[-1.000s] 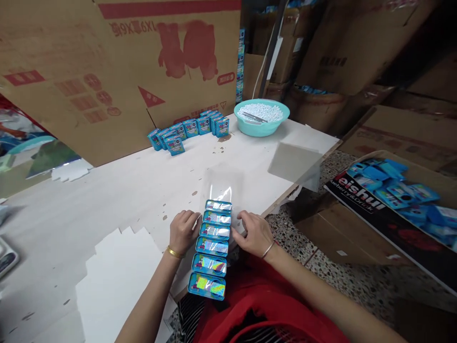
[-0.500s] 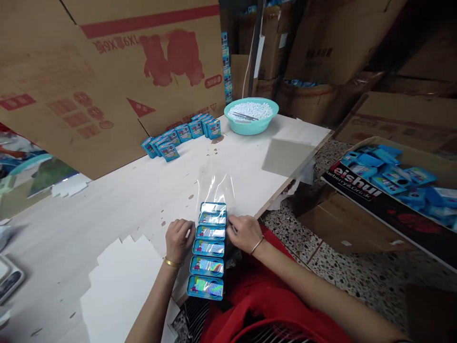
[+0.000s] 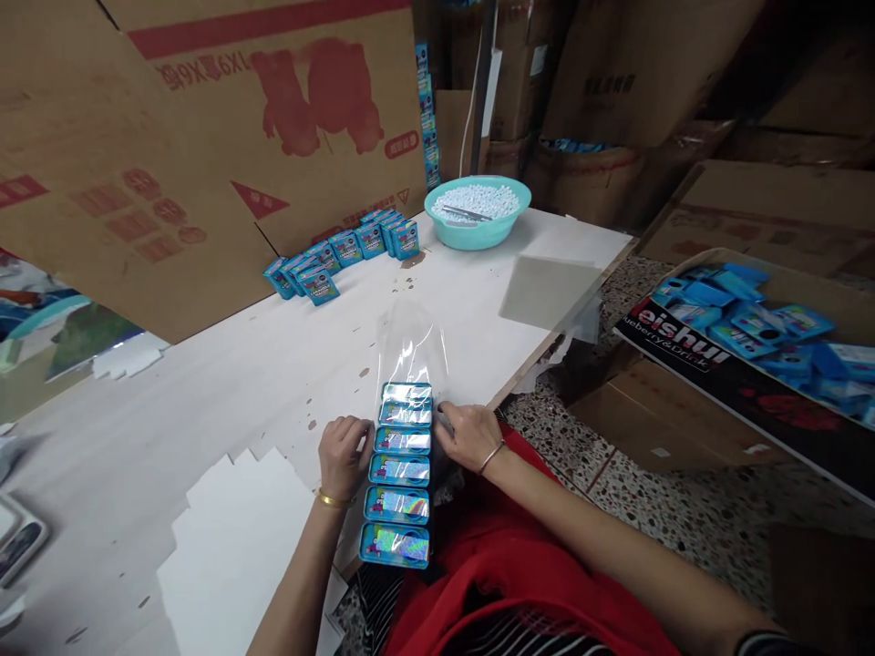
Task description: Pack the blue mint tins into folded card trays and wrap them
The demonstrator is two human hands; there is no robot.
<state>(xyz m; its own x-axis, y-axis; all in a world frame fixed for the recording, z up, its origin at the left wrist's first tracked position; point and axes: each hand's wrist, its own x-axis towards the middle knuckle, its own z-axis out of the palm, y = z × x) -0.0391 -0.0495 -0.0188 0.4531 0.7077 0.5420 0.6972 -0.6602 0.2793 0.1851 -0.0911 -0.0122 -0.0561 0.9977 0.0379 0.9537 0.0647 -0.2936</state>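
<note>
Currently, I see six tins (image 3: 400, 470) in a row at the tabletop's (image 3: 301, 355) near edge, the far ones under clear film (image 3: 410, 342). My left hand (image 3: 344, 451) and right hand (image 3: 473, 435), both curled, flank them; I cannot tell from here whether either pinches the film. Farther out stand small boxes (image 3: 345, 248) and, to their right, a bowl (image 3: 471, 235) of white pellets (image 3: 490, 196).

A black carton (image 3: 752, 410) is showing "eishul" over "ueberry&Drink," first letters cut off. Small boxes (image 3: 318, 285) are bearing "CARAMELO." A big carton (image 3: 205, 118) is carrying inverted red digits with X's and a triangle sign (image 3: 403, 195). Lettering on the tins (image 3: 400, 471) is appearing too small to read.
</note>
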